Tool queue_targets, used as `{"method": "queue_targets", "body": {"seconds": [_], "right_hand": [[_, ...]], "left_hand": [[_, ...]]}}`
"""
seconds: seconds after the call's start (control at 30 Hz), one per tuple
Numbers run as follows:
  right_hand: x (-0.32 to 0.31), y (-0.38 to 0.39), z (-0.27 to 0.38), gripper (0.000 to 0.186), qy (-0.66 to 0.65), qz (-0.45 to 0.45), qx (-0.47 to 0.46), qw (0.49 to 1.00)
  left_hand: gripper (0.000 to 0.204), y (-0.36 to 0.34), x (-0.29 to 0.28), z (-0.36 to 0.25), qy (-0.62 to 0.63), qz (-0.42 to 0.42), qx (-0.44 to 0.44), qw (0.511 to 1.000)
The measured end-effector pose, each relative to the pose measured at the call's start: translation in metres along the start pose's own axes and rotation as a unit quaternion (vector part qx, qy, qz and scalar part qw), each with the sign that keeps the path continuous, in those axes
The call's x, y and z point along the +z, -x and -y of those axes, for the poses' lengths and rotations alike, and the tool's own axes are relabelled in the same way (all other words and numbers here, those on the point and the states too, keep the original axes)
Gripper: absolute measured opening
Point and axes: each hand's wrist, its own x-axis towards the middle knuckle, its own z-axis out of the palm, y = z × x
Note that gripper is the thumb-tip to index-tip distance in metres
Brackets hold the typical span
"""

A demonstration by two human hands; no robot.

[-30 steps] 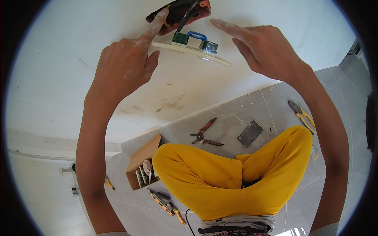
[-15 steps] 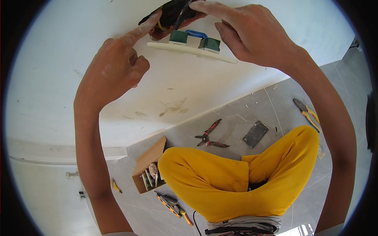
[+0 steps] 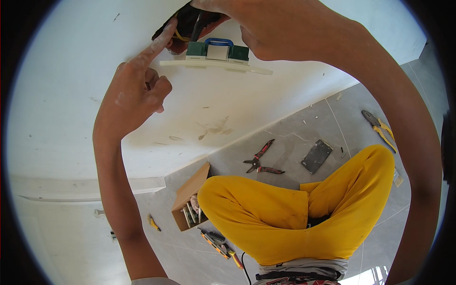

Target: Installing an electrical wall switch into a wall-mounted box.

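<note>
At the top of the view, a dark recess [image 3: 186, 19] with a ragged reddish edge opens in the white wall. My left hand [image 3: 130, 92] stretches its index finger to the recess's left rim, beside a yellow wire [image 3: 180, 36]; its other fingers are curled around nothing. From the right, my right hand [image 3: 289, 31] reaches over with its index finger at the recess, thumb apart, fingertips partly cut off by the frame. A white switch or socket plate [image 3: 216, 64] with green modules hangs just below, joined by a dark wire. A blue wire loop [image 3: 219, 42] bridges its modules.
On the grey tiled floor lie red-and-black wire strippers [image 3: 259, 161], a dark phone-like slab [image 3: 317, 156] and yellow-handled pliers [image 3: 378, 129]. An open cardboard box [image 3: 183, 218] with plates stands by my yellow-trousered knee [image 3: 251, 199]. More hand tools [image 3: 221, 247] lie beside it.
The view has shifted a little, so the recess and plate appear further left. My right hand has moved left across the recess; the plate looks more level. My left index finger stays at the rim.
</note>
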Motion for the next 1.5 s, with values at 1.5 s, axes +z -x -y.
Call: {"method": "queue_targets", "body": {"seconds": [1.5], "right_hand": [[-0.001, -0.010, -0.017, 0.042, -0.029, 0.049, -0.022, 0.998]], "left_hand": [[0.082, -0.008, -0.006, -0.013, -0.010, -0.015, -0.034, 0.999]]}}
